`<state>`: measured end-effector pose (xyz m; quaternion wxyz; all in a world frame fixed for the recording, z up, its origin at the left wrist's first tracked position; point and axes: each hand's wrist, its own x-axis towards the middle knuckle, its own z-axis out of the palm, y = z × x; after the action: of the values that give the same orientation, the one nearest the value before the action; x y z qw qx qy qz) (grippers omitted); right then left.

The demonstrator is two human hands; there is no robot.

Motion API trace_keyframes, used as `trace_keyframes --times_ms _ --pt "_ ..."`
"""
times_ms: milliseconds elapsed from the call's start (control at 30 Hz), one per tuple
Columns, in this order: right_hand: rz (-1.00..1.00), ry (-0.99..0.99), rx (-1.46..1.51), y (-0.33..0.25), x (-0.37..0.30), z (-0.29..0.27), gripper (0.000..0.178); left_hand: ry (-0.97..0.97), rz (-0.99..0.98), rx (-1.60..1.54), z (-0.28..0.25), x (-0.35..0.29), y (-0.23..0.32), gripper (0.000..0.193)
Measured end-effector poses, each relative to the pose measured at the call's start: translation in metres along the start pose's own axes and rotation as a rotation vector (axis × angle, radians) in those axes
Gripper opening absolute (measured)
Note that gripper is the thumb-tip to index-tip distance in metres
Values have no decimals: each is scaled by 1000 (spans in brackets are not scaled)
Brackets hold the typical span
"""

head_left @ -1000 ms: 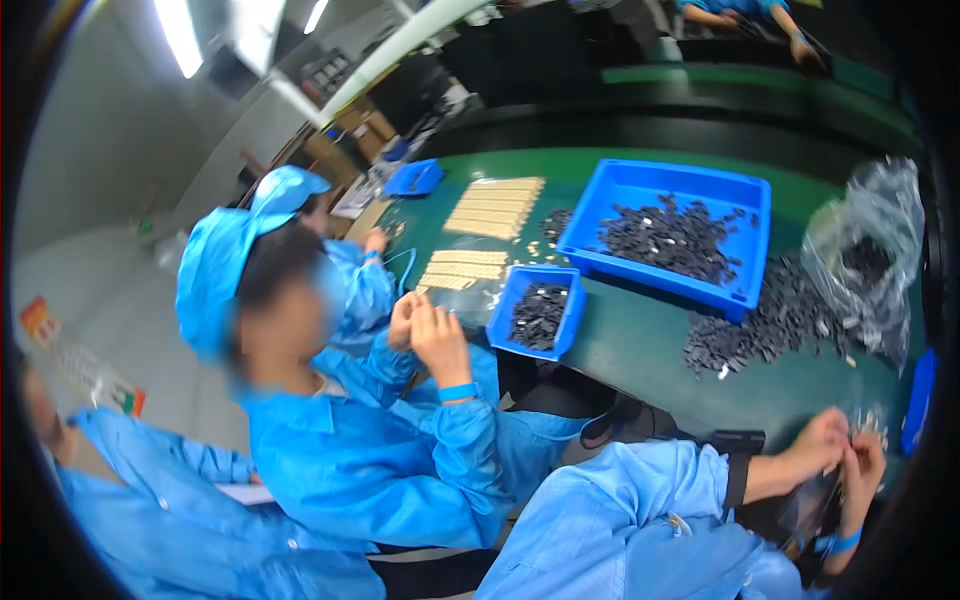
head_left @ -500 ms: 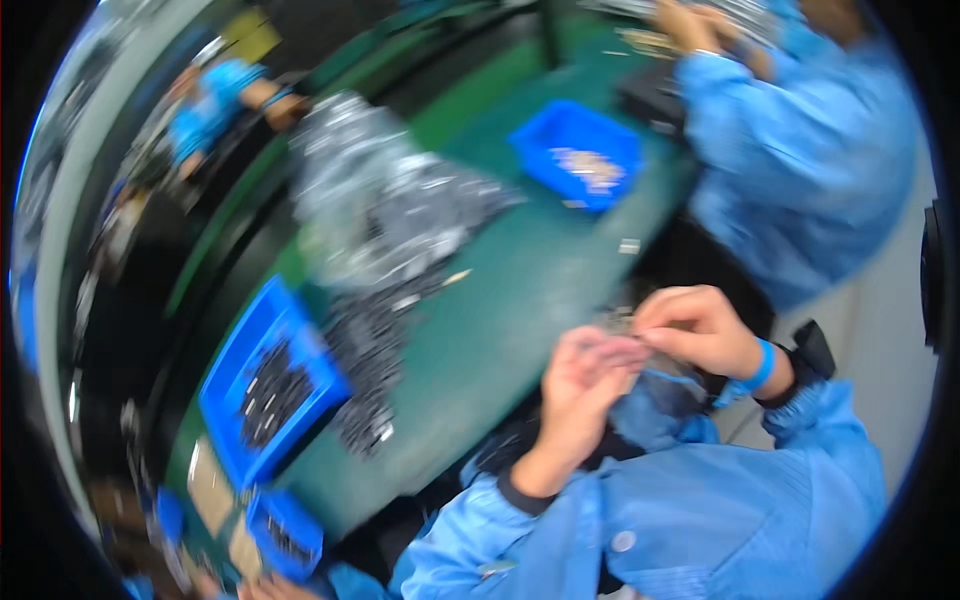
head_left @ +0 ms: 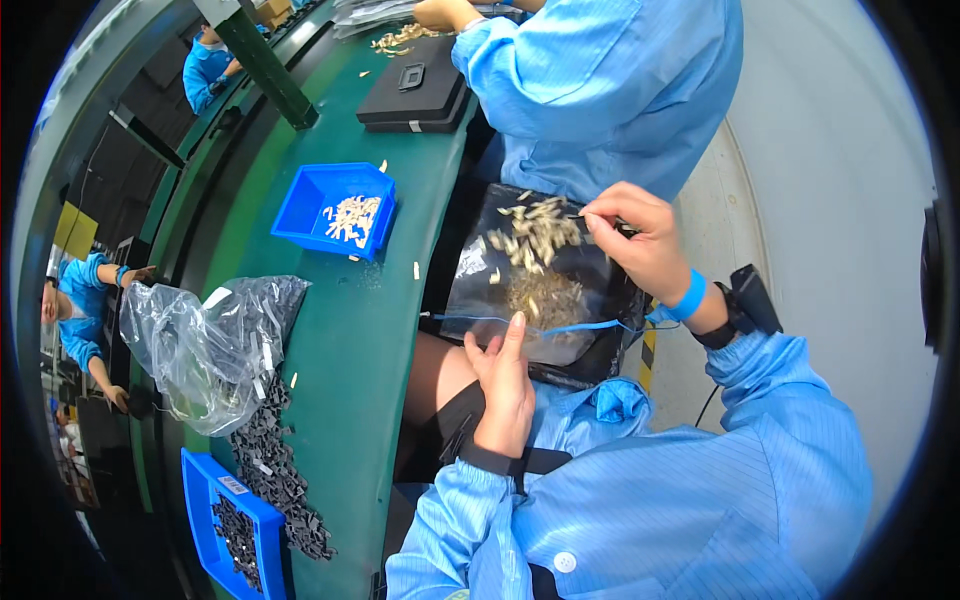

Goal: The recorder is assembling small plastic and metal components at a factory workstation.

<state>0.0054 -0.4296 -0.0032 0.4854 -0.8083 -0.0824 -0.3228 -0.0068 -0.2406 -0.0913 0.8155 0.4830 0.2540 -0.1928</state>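
Observation:
Close to the body, a black surface (head_left: 480, 290) carries a loose pile of small pale-tan pieces (head_left: 535, 235), blurred at their edges, with finer brownish bits (head_left: 550, 300) nearer me. My right hand (head_left: 640, 235) is over the pile's right side, thumb and fingertips pinched together. A thin dark tip shows at the pinch, too small to name. My left hand (head_left: 505, 390) is palm up at the near edge of the black surface, fingers apart, holding nothing visible. From the blue band on my right wrist (head_left: 685, 297), a thin blue cord (head_left: 580, 327) crosses toward the left hand.
On the green bench (head_left: 350, 400) at left are a blue bin of tan pieces (head_left: 300, 215), a clear plastic bag (head_left: 190, 350), a heap of black pieces (head_left: 275, 480) and another blue bin (head_left: 200, 510). A black case (head_left: 415, 90) lies beyond. A co-worker's blue sleeve (head_left: 560, 60) is ahead.
The view has swung, bringing the pile on the black surface into sight. My hands, close together before, are now apart: the right over the tan pieces, the left open nearer me.

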Motion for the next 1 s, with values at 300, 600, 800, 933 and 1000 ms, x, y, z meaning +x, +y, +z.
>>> trace_keyframes --times_ms 300,600,800,933,1000 --pt "-12 -41 -117 12 -20 -14 3 31 196 -35 -55 -48 32 64" --pt "-47 -337 22 4 -61 20 6 -120 302 96 -85 -91 50 25" --pt "-109 -472 593 -87 -21 83 9 -161 738 465 -87 -163 98 16" --pt "-916 -390 504 -133 -1 128 17 -142 740 269 -97 -197 117 19" --pt "-1057 -388 520 -145 -1 142 17 -80 731 255 -102 -210 116 20"
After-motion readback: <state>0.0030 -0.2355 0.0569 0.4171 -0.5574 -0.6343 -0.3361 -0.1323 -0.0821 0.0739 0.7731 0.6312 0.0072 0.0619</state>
